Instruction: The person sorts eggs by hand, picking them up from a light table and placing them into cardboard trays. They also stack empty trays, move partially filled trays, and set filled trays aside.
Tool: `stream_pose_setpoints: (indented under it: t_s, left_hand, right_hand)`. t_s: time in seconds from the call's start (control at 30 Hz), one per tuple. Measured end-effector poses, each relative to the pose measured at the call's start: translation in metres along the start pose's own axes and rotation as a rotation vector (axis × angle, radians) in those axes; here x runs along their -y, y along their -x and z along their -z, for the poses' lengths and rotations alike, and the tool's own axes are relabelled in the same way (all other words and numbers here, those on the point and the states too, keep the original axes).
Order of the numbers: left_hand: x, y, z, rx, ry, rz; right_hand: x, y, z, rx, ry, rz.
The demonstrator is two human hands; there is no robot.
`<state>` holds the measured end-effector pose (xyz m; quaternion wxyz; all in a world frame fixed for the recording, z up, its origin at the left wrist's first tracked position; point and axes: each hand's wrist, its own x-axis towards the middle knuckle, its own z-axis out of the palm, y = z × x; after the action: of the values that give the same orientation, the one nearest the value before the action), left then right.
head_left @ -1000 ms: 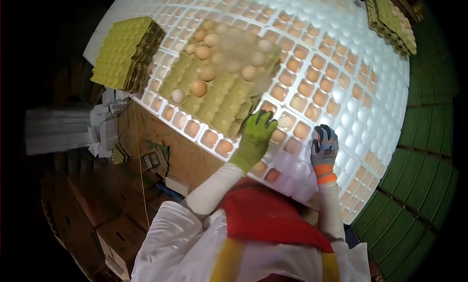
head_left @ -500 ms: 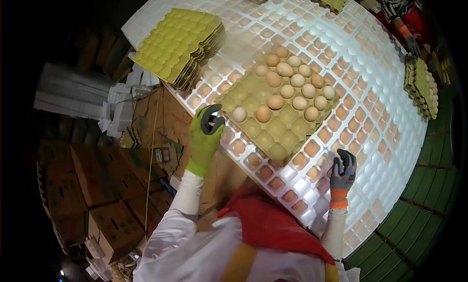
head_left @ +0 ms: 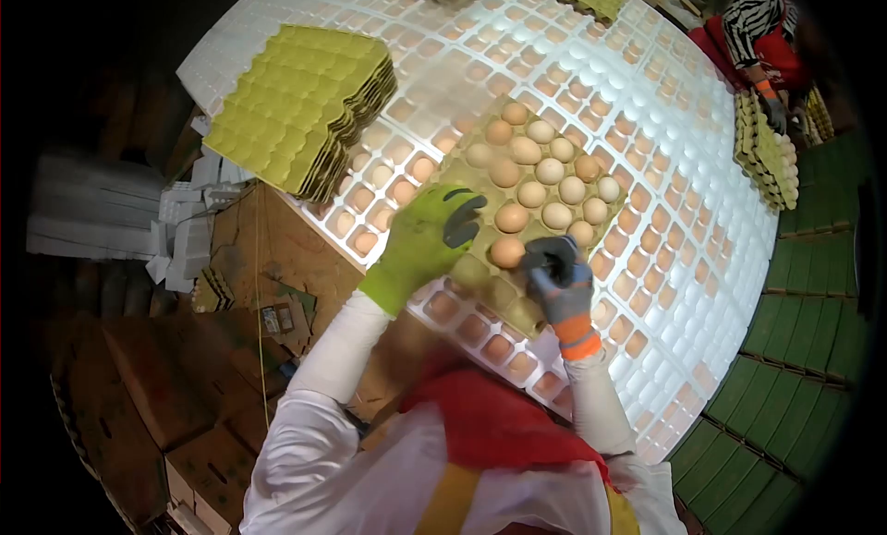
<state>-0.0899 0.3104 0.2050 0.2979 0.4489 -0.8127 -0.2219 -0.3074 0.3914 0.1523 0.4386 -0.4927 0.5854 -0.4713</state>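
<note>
A pulp egg tray (head_left: 523, 313) lies on a white surface of plastic cells, with brown and pale eggs mostly in its far and right parts. My left hand (head_left: 420, 239), in a green glove with dark fingertips, is over the tray's left side with its fingers curled. Whether an egg is inside them is hidden. Over the tray's near right side is my right hand (head_left: 562, 290), in a grey and orange glove. Its fingers are bent together beside a brown egg (head_left: 506, 251); what they hold, if anything, cannot be seen.
A stack of yellow pulp trays (head_left: 300, 105) stands at the left on the white plastic cells (head_left: 665, 304), many with eggs showing. Another person's gloved hand (head_left: 774, 115) is by egg-filled trays (head_left: 762, 151) at the far right. Cardboard boxes (head_left: 152, 378) sit lower left.
My left hand has moved right over the tray, and the pale egg near it is out of sight. My right hand has moved left and up from the plastic cells to the tray.
</note>
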Motion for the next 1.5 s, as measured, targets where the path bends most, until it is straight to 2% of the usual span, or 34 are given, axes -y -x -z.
stream_pose_setpoints:
  t_s: [0.03,0.1,0.13,0.17,0.2,0.3,0.33,0.37,0.43,0.53,0.57,0.6,0.63,0.67,0.7,0.73,0.77,0.8,0.83,0.9,1.0,1.1,1.13,1.17,1.2,1.23,1.27,1.37,1.4,1.43,1.5]
  left_hand:
    - [-0.01,-0.007,-0.004,0.076,0.043,0.032]
    - [0.01,-0.012,-0.042,0.147,-0.089,-0.166]
    - [0.017,-0.017,-0.053,0.182,-0.16,-0.272]
    - [0.024,-0.023,-0.061,0.197,-0.015,-0.237]
    - [0.029,-0.027,-0.066,0.218,0.128,-0.197]
    - [0.038,-0.024,-0.076,0.307,0.555,-0.041]
    - [0.037,-0.029,-0.073,0.355,0.481,-0.054]
    - [0.037,-0.034,-0.071,0.402,0.407,-0.071]
    - [0.009,-0.048,-0.036,0.537,-0.171,-0.224]
    - [0.005,-0.035,-0.014,0.304,0.167,-0.013]
    - [0.009,-0.029,-0.012,0.245,0.58,0.159]
    - [0.014,-0.022,-0.01,0.126,0.998,0.306]
    - [0.018,-0.023,-0.002,0.072,1.121,0.371]
    - [0.021,-0.025,0.006,0.009,1.243,0.431]
    - [0.041,-0.031,0.009,0.022,1.062,0.389]
    - [0.06,-0.038,0.011,0.03,0.88,0.351]
    - [0.069,-0.05,0.006,-0.024,0.601,0.159]
    - [0.067,-0.063,0.009,-0.002,0.309,0.061]
    - [0.062,-0.075,0.01,0.018,0.02,-0.036]
    - [0.052,-0.09,0.002,0.107,-0.256,-0.109]
    - [0.052,-0.112,-0.012,0.271,-0.458,-0.24]
    - [0.064,-0.108,-0.009,0.202,-0.143,-0.203]
    - [0.066,-0.105,-0.003,0.175,-0.039,-0.184]
    - [0.068,-0.101,0.003,0.145,0.062,-0.165]
    - [0.071,-0.098,0.009,0.121,0.161,-0.147]
    - [0.078,-0.092,0.008,0.146,0.345,-0.04]
    - [0.085,-0.087,0.008,0.151,0.541,0.072]
    - [0.095,-0.073,0.007,0.111,1.236,0.511]
    - [0.102,-0.073,0.01,0.202,1.435,0.449]
    - [0.098,-0.076,0.012,0.21,1.551,0.439]
    - [0.084,-0.084,0.012,0.234,1.79,0.422]
  right_hand:
    - [0.009,0.009,0.013,-0.08,-0.209,-0.13]
    - [-0.001,0.012,0.02,-0.121,-0.084,0.004]
    - [0.009,0.013,0.018,-0.102,-0.031,0.002]
    - [0.022,0.012,0.014,-0.079,0.019,0.004]
    - [0.027,0.012,0.013,-0.041,0.237,0.004]
    - [0.018,0.012,0.006,0.03,0.773,0.318]
    - [0.021,0.014,0.004,0.078,0.836,0.224]
    - [0.021,0.014,0.001,0.062,0.841,0.225]
    - [0.02,0.018,-0.004,0.026,0.846,0.216]
    - [0.019,0.016,0.005,-0.007,0.562,0.297]
    - [0.018,0.015,0.009,-0.013,0.464,0.327]
    - [0.015,0.015,0.02,0.044,0.22,0.2]
    - [0.012,0.02,0.026,-0.007,-0.149,0.04]
    - [0.012,0.02,0.039,-0.03,-0.344,-0.077]
    - [0.02,0.018,0.048,-0.048,-0.541,-0.197]
    - [0.015,0.007,0.052,-0.054,-0.263,-0.044]
    - [0.013,-0.013,0.052,-0.066,0.015,0.114]
    - [0.021,-0.036,0.052,-0.062,0.451,0.418]
    - [0.037,-0.052,0.038,-0.122,0.507,0.273]
    - [0.058,-0.083,0.013,-0.019,1.211,0.169]
    - [0.041,-0.113,-0.008,0.136,1.402,0.181]
    - [0.049,-0.101,0.016,0.067,0.985,0.103]
    - [0.02,-0.099,0.034,0.045,0.652,0.197]
    - [0.011,-0.089,0.044,0.063,0.189,-0.047]
    - [0.03,-0.081,0.047,0.099,-0.086,-0.122]
    - [0.049,-0.074,0.048,0.13,-0.366,-0.199]
    - [0.048,-0.072,0.042,0.118,-0.419,-0.122]
    - [0.016,-0.108,0.031,0.156,0.092,-0.094]
    - [0.01,-0.11,0.01,-0.078,0.693,0.139]
    - [0.039,-0.114,-0.005,-0.011,0.921,0.157]
    - [0.044,-0.118,-0.04,-0.045,1.301,0.198]
